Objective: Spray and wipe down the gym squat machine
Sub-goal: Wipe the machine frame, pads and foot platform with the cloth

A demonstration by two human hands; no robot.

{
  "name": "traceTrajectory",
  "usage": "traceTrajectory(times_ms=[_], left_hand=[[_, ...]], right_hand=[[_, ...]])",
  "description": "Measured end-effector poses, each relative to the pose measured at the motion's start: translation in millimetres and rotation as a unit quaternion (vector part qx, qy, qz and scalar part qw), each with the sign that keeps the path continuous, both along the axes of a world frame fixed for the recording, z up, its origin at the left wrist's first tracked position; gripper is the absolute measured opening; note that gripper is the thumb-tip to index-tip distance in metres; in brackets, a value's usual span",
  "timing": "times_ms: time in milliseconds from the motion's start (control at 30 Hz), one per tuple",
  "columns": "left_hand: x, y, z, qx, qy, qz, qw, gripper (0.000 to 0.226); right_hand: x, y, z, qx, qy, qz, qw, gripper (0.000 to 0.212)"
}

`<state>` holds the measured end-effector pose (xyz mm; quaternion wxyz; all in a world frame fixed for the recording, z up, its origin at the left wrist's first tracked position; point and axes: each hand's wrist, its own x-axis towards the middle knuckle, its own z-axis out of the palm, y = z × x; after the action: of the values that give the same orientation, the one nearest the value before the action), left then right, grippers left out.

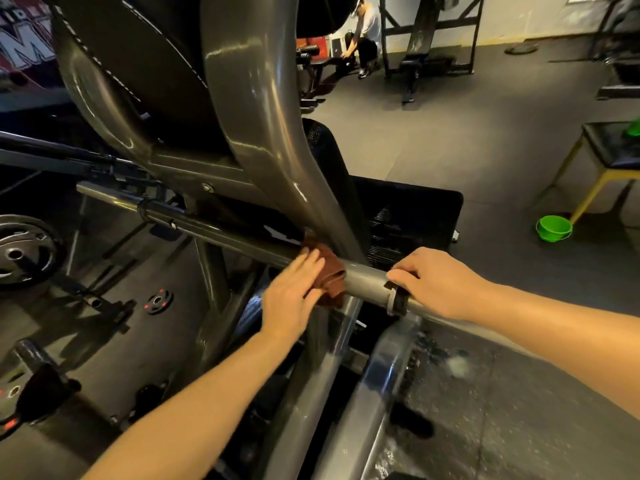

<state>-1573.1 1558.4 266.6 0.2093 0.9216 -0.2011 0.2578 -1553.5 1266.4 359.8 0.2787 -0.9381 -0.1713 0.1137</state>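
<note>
The squat machine fills the left and middle of the head view: a thick curved grey tube [263, 133] sweeps down to a long grey crossbar [367, 278]. A brown cloth [330, 275] lies bunched on that bar just where the curved tube meets it. My left hand [294, 292] presses the cloth against the bar with fairly straight fingers. My right hand [433, 282] rests a little to the right, fingers curled over the bar beside a dark collar [396, 301]. No spray bottle is in view.
A black padded back rest [138, 53] sits at the top left. Weight plates [27, 251] lie low on the left. A green bucket [553, 228] stands by a yellow-legged stool [609, 147] on the right. A person crouches far back by benches [367, 32].
</note>
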Motion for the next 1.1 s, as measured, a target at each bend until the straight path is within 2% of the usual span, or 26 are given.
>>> traceTrajectory(times_ms=[200,300,367,467,700,767,867,967,1033,1100], left_hand=[[-4.1,-59.4,-1.9,0.109,-0.068,-0.063,0.990,0.051],[15.5,-33.0,10.4,0.194,-0.051,-0.063,0.978,0.068],[25.2,-13.9,21.3,0.195,-0.039,-0.040,0.979,0.082],[25.0,-13.1,27.2,0.189,-0.028,-0.027,0.981,0.086],[15.6,-51.2,42.3,0.188,0.098,-0.051,0.976,0.087],[17.6,-67.8,50.1,0.190,0.136,-0.075,0.969,0.085],[25.1,-81.5,62.6,0.203,0.192,-0.103,0.955,0.078],[36.4,-91.6,80.8,0.247,0.262,-0.091,0.928,0.069],[43.5,-98.1,91.7,0.273,0.307,-0.074,0.909,0.075],[44.6,-100.6,95.8,0.291,0.309,-0.066,0.903,0.077]], right_hand=[[-2.0,0.8,2.3,-0.014,-0.010,-0.008,1.000,0.029],[-1.6,-2.2,6.9,-0.019,0.008,0.007,1.000,0.033],[-1.8,-6.7,8.4,-0.034,0.018,0.025,0.999,0.044],[-6.5,-16.4,8.3,-0.034,0.033,0.025,0.999,0.054],[-10.4,-37.5,-2.0,-0.047,0.053,0.000,0.997,0.019],[-8.9,-33.8,-3.4,-0.059,0.045,-0.003,0.997,0.020],[-6.1,-26.5,1.1,-0.072,0.040,-0.011,0.997,0.031],[-2.5,-23.0,7.2,-0.077,0.051,-0.005,0.996,0.028],[-0.8,-21.8,10.7,-0.086,0.054,-0.002,0.995,0.026],[-0.5,-22.4,10.7,-0.085,0.051,-0.005,0.995,0.028]])
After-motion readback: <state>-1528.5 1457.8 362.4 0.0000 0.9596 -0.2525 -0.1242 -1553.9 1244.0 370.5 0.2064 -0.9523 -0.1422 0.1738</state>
